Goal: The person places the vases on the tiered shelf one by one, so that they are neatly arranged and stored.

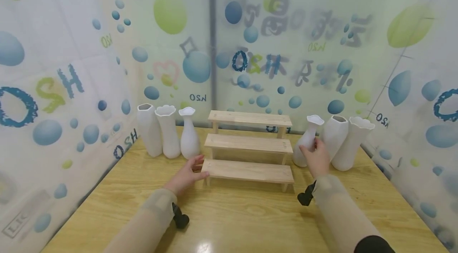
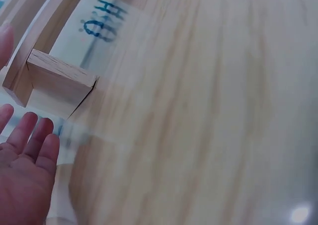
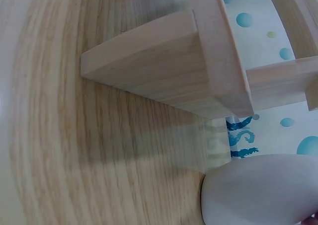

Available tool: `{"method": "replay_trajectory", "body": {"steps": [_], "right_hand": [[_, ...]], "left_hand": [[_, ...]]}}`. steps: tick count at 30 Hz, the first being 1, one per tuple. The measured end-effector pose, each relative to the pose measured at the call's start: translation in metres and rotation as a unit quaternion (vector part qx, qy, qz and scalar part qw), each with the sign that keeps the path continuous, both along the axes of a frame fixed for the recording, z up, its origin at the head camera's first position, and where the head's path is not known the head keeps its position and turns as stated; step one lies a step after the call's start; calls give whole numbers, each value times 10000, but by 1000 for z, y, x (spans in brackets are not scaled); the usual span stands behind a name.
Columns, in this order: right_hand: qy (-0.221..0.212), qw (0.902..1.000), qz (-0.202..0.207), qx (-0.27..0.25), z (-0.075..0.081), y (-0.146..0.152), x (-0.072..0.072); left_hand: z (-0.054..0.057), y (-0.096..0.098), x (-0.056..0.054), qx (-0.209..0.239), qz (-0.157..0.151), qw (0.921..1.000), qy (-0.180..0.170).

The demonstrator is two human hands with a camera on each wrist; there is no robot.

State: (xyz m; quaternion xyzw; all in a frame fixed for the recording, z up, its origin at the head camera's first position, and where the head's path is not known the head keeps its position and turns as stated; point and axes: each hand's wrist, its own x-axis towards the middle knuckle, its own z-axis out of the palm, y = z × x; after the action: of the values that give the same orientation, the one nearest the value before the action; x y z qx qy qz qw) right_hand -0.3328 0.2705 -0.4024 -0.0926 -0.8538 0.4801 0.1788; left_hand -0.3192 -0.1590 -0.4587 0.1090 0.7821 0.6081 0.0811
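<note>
My right hand [image 1: 317, 159] grips a white narrow-necked vase [image 1: 303, 146] with a flared lip, just right of a three-tier wooden stand [image 1: 247, 170]. In the right wrist view the vase's rounded body [image 3: 258, 192] is at the bottom right, its base close to the tabletop; whether it touches is unclear. My left hand [image 1: 186, 175] is at the left end of the stand's lowest step, with fingers extended and thumb near the edge. Relaxed fingers of the left hand [image 2: 25, 170] show beside the stand's leg [image 2: 62, 81] in the left wrist view.
Right of the held vase stand an angular white vase [image 1: 336, 138] and a ruffled-rim one [image 1: 352, 145]. Left of the stand are another angular vase [image 1: 149, 132], a ruffled vase [image 1: 168, 134] and a narrow-necked vase [image 1: 189, 138]. A patterned curtain [image 1: 171, 66] surrounds the wooden table [image 1: 243, 217].
</note>
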Motion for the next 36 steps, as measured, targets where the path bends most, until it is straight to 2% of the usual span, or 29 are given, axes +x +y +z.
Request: {"method": "replay_trajectory", "body": {"steps": [7,14,20,29,36], "right_hand": [[-84,9992,-205,-339,-4,-3,-8],[-98,9985,-307,-452,-8,-4,-9],[7,9979,-379,-521,-15,-4,-10],[97,9968,-641,-463,-25,-5,-19],[65,9965,-767,-316,-25,-5,-22]], "left_hand": [[-8,2,-6,115,22,9999,-62],[-12,3,-9,591,-211,9979,-128],[-15,3,-8,982,-266,9946,-218],[-20,0,-7,1014,-344,9939,-266],[-23,-2,-9,1134,-485,9919,-293]]}}
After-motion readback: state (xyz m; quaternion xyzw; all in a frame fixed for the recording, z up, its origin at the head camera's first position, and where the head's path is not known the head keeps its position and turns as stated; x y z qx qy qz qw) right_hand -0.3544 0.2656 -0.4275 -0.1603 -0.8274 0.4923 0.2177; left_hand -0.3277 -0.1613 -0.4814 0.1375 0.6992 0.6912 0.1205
